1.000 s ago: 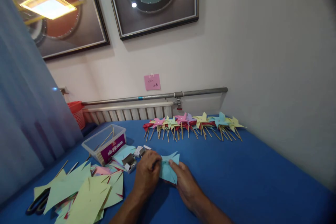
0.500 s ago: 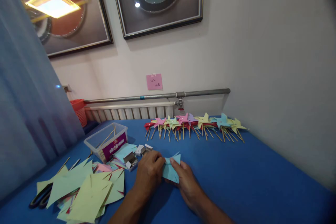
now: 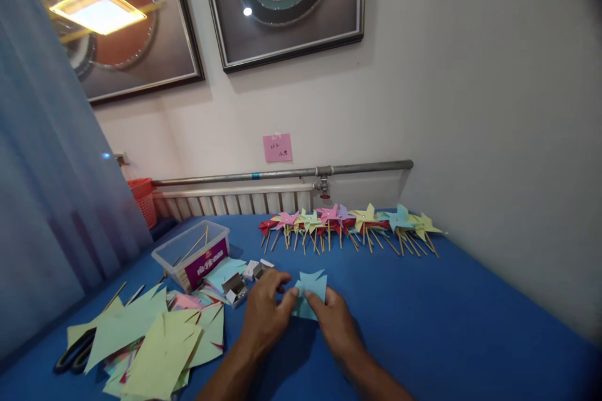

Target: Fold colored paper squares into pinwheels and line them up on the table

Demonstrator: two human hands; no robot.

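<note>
while both forearms reach in from the bottom edge, the left hand (image 3: 267,319) and the right hand (image 3: 335,324) meet over a light blue paper square (image 3: 310,293) with cut corners, which sits low over the blue desk (image 3: 446,319). each grip is a narrow pinch – left fingertips on the paper's left edge, right fingertips on its lower middle – so both hands hold the same sheet.

left of the hands lies a loose heap of yellow-green cut paper (image 3: 155,344), with pink and blue sheets showing beneath, and black scissors (image 3: 73,351) at the heap's far left edge. just beyond the left hand sit small open boxes (image 3: 239,285), then a clear plastic tub (image 3: 190,250) with thin wooden sticks in it.

farther back, a row of finished pinwheels (image 3: 350,225) in red, pink, yellow and blue lies on the desk near the wall. behind them run a radiator (image 3: 235,200) and a metal pipe (image 3: 282,172), with a pink note (image 3: 277,147) stuck above – and two framed pictures (image 3: 282,0) higher still.
</note>
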